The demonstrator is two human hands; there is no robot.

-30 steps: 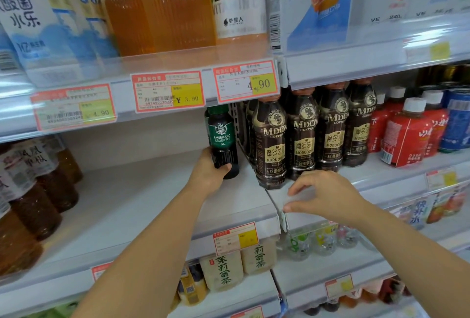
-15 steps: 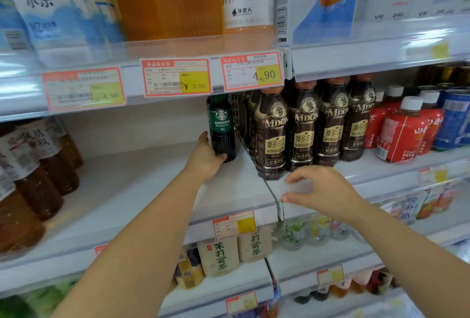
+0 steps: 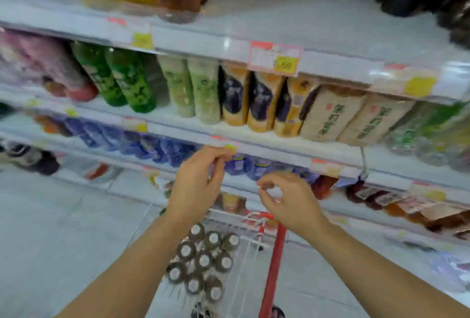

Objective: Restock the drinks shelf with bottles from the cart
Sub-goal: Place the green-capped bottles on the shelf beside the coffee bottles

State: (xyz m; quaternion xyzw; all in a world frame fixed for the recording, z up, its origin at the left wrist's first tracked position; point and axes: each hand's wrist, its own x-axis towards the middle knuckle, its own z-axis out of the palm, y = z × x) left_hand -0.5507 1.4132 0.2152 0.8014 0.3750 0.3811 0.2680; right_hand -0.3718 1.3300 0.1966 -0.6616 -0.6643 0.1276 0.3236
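The view is blurred and tilted down. Several dark bottles (image 3: 203,261) with pale caps stand packed in the wire cart (image 3: 273,261), which has a red frame, below my arms. My left hand (image 3: 197,185) hangs above the cart with fingers loosely curled, holding nothing. My right hand (image 3: 287,200) is beside it, fingers also loosely curled and empty. Both hands are in front of the lower shelf edges (image 3: 267,147), apart from the bottles. The drinks shelf with the green-labelled coffee bottle is out of view.
Shelves run across the view with green bottles (image 3: 122,81), pale green bottles (image 3: 193,89), orange and purple bottles (image 3: 256,104), beige tea bottles (image 3: 356,117) and blue bottles (image 3: 142,145). Price tags (image 3: 276,59) line the edges. Light floor (image 3: 63,228) lies at the left.
My left hand has let go of the green-labelled bottle on the shelf. Both hands have dropped down over the cart, and my view has swung down to the lower shelves.
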